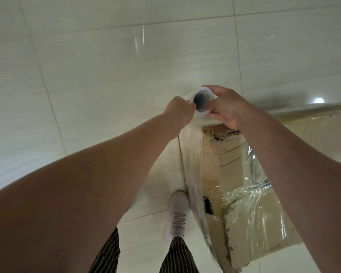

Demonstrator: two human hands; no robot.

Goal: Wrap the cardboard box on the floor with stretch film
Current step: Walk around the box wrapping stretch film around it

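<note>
Floor (106, 66): glossy pale tiles separated by thin grout lines. The cardboard box (264, 223) rests directly on it at lower right, torn along its edges and partly covered in stretch film (193, 160). One white sneaker (178, 213) stands on the tiles just beside the box.

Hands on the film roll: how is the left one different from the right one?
The left hand is bunched tight at the left rim of the film roll; the right hand spreads wider, cupping its right side. Both hold the roll above the cardboard box.
</note>
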